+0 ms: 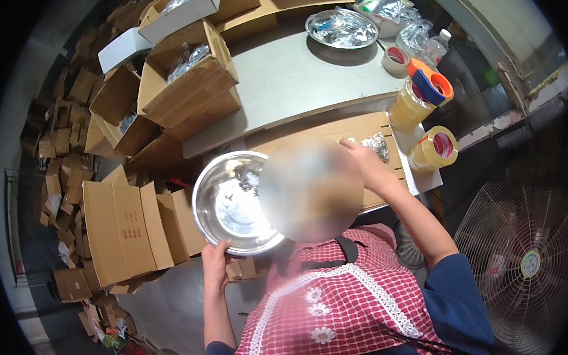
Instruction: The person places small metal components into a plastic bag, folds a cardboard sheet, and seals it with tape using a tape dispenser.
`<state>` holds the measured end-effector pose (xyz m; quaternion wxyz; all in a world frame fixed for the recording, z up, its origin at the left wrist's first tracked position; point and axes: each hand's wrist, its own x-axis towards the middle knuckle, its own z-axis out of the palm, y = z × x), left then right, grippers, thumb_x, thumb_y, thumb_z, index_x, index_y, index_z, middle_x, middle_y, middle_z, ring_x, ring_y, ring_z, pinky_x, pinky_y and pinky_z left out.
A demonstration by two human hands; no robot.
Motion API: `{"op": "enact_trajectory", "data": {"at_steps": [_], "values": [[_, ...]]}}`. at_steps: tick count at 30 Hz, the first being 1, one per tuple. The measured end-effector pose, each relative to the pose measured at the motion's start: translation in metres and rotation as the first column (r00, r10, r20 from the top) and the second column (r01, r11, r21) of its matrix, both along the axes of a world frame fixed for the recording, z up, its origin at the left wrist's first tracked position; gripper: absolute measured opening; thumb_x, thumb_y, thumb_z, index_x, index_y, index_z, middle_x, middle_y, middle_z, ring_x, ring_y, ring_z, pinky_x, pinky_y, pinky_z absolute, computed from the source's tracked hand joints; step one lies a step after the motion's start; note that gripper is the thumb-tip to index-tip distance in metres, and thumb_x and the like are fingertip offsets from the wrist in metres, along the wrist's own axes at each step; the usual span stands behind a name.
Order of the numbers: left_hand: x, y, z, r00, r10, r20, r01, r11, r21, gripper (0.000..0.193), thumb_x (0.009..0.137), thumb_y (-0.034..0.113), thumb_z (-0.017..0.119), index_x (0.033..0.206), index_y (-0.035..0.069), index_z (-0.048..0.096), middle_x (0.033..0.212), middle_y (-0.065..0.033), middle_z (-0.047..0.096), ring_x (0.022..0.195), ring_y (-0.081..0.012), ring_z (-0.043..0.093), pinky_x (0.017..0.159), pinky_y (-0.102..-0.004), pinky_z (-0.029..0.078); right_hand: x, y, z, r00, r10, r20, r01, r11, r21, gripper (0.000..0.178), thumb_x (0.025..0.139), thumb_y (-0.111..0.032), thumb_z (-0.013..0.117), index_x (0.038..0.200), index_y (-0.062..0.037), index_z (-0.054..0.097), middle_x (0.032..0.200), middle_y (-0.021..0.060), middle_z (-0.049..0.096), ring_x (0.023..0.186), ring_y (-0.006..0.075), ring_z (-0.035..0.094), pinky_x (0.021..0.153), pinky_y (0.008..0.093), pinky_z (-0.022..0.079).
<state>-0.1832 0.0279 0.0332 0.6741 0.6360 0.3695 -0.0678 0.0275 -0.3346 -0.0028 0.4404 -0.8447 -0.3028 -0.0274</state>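
A shiny steel bowl (206, 211) is held at its near rim by my left hand (216, 261), whose fingers are closed on the edge. Inside lie some small bright pieces, too glary to name. Over the brown cardboard work surface (281, 136) reaches my right hand (369, 164). A round blurred patch covers part of that hand's fingers and the bowl's right side, so its grip is hidden. Close beside my right hand lie small clear packets with dark contents (378, 147).
Open cardboard boxes (190, 85) crowd the left. Clear tape rolls (433, 149) and an orange-and-blue tape dispenser (431, 82) stand at right. Behind are a steel dish of packets (341, 28) and a plastic bottle (437, 48). A large wire-guarded fan (530, 264) stands low right.
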Motion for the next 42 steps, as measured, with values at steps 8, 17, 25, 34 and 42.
{"op": "enact_trajectory", "data": {"at_steps": [8, 17, 25, 34, 42], "values": [[0.002, 0.019, -0.011, 0.991, 0.039, 0.128, -0.034, 0.999, -0.039, 0.018, 0.09, 0.013, 0.056, 0.09, -0.004, 0.061, 0.077, -0.0101, 0.069, 0.063, -0.0196, 0.069, 0.059, -0.0317, 0.06, -0.029, 0.007, -0.089, 0.967, -0.254, -0.03, 0.236, 0.932, -0.274, 0.018, 0.078, -0.017, 0.072, 0.095, -0.0134, 0.068, 0.102, 0.0082, 0.06, 0.098, 0.0314, 0.061, 0.083, 0.0459, 0.052], [0.0, 0.001, -0.014, 0.975, 0.14, 0.171, -0.123, 0.987, -0.107, 0.022, 0.09, 0.013, 0.056, 0.096, -0.008, 0.059, 0.083, -0.0133, 0.068, 0.07, -0.022, 0.071, 0.066, -0.037, 0.064, -0.024, -0.041, -0.058, 0.923, -0.293, 0.25, 0.349, 0.911, -0.22, 0.032, 0.082, -0.019, 0.072, 0.112, -0.0121, 0.065, 0.108, 0.011, 0.061, 0.105, 0.0328, 0.057, 0.087, 0.0438, 0.049], [0.005, -0.018, -0.016, 0.97, 0.148, 0.194, -0.139, 0.989, -0.057, 0.022, 0.091, 0.014, 0.056, 0.09, -0.007, 0.064, 0.079, -0.0139, 0.07, 0.063, -0.0207, 0.07, 0.063, -0.0348, 0.062, -0.048, -0.057, -0.106, 0.952, -0.258, 0.165, 0.307, 0.799, -0.518, 0.074, 0.077, -0.026, 0.075, 0.142, -0.0033, 0.047, 0.147, 0.0237, 0.04, 0.135, 0.0446, 0.033, 0.109, 0.0583, 0.03], [0.027, -0.056, -0.019, 0.971, -0.213, 0.106, 0.21, 0.977, 0.043, 0.024, 0.09, 0.011, 0.057, 0.101, -0.008, 0.065, 0.088, -0.0117, 0.072, 0.073, -0.0191, 0.071, 0.067, -0.034, 0.061, -0.035, 0.056, 0.054, 0.795, 0.557, 0.24, -0.33, 0.729, -0.599, 0.1, 0.067, -0.028, 0.083, 0.154, -0.0168, 0.036, 0.164, 0.019, 0.022, 0.148, 0.0391, 0.031, 0.121, 0.0581, 0.021], [0.028, -0.044, -0.024, 0.929, -0.36, 0.085, 0.356, 0.933, 0.059, 0.023, 0.09, 0.009, 0.057, 0.104, -0.007, 0.064, 0.086, -0.0102, 0.071, 0.073, -0.0174, 0.069, 0.067, -0.0318, 0.058, -0.031, 0.054, -0.017, 0.821, 0.488, 0.296, -0.238, 0.765, -0.599, 0.039, 0.085, -0.022, 0.063, 0.124, -0.0144, 0.062, 0.123, 0.0138, 0.058, 0.11, 0.0298, 0.055, 0.094, 0.0414, 0.043]]}}
